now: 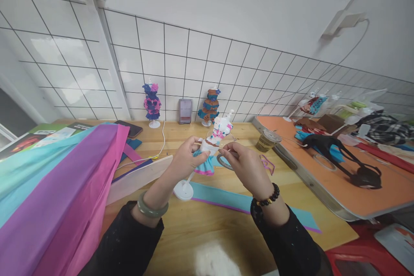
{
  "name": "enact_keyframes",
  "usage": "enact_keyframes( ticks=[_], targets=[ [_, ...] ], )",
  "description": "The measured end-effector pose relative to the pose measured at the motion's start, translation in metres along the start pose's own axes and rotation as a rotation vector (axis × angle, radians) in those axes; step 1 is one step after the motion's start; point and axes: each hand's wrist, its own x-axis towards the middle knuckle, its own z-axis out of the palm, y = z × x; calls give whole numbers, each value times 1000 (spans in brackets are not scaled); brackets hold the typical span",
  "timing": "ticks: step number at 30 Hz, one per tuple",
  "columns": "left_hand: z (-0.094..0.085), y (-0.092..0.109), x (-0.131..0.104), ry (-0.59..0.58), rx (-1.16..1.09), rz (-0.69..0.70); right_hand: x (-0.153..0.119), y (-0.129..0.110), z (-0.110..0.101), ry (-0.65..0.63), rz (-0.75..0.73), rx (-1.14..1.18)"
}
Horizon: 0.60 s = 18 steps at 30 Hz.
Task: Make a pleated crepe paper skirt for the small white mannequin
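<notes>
Mid-frame, a small curvy mannequin (222, 128), left hand (187, 155) gripping its waist, gathered blue skirt (204, 166) edged pink, right hand (244, 161) in a narrow grip, seemingly on a ring-shaped roll (223, 165), grainy wooden worktop (181, 237) below

Dress form (222, 128) hemmed in on the bench (181, 241), with free wood on its near side.
Left fingers (202, 159) and right fingers (232, 147) crowd its waist; piled fabric (64, 189) bulks leftward of it, a cup (268, 139) and orange table (336, 198) rightward; before it lies only a flat blue strip (223, 194).
</notes>
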Motion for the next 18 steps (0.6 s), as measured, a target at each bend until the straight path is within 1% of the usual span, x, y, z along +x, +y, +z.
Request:
enact_keyframes(
  ticks=[7, 10, 12, 15, 18],
  targets=[
    [-2, -3, 1, -50, -45, 8, 4, 4, -5, -107, 20, 119],
    [-1, -2, 0, -58, -24, 25, 4, 3, -9, -134, 36, 92],
    [0, -2, 0, -40, 20, 42, 2, 1, -10, -117, 49, 28],
    [3, -1, -2, -5, 86, 66, -2, -3, -10, -51, 51, -78],
    [5, -1, -2, 12, 115, 97, -8, -7, -8, -14, 48, -129]
  ],
)
